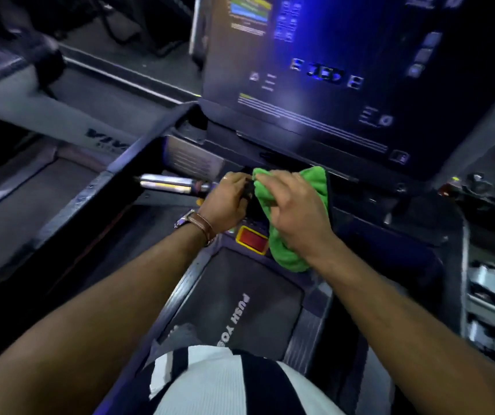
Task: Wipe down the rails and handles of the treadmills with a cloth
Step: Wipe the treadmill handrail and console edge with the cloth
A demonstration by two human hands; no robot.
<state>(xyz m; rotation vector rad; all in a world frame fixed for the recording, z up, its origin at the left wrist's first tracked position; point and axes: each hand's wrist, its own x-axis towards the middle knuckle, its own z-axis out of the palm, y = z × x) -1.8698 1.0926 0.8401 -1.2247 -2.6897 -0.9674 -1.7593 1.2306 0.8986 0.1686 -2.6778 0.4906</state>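
My right hand: fingers curled, gripping one green cloth at the console's base, long axis running from the screen toward me. My left hand: fingers curled round one silver handle, which points left.

A gym: a treadmill console, running belt and neighbouring treadmill.
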